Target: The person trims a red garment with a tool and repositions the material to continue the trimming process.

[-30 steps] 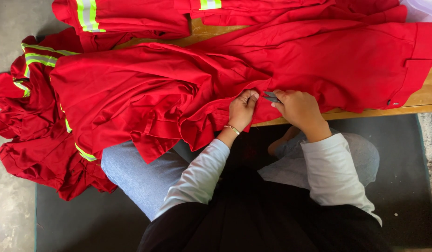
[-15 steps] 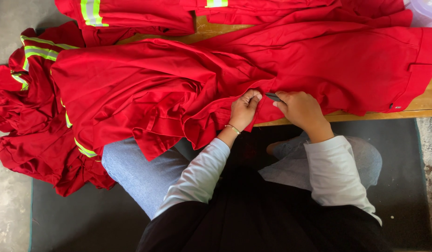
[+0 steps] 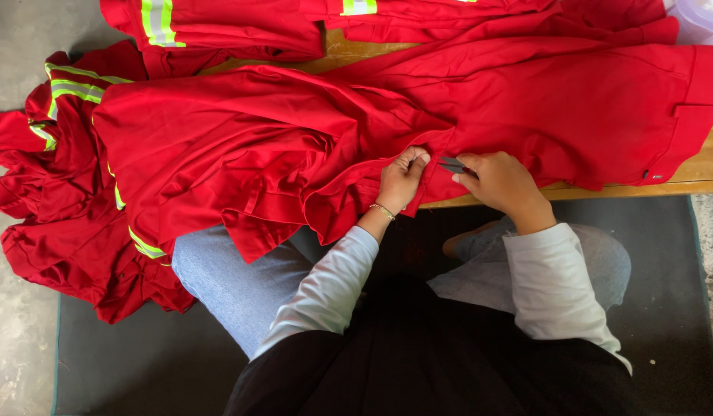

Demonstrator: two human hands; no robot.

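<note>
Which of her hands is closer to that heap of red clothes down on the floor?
Left. The left hand pinches cloth nearer the floor heap; the right hand, holding small snips, lies farther away.

Bright red cloth work garment (image 3: pixel 295 146) w/ yellow-green and silver reflective stripes (image 3: pixel 158 17); small dark grey metal snips (image 3: pixel 453 165); tan wood surface (image 3: pixel 703 166); white sleeves (image 3: pixel 553 285), pale blue jeans (image 3: pixel 225 273), black top (image 3: pixel 433 362), grey mat (image 3: pixel 141 362).

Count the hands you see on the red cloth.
2. The left hand pinches a fold of the red fabric garment at the table edge; the right hand, beside it, grips small dark snips.
</note>
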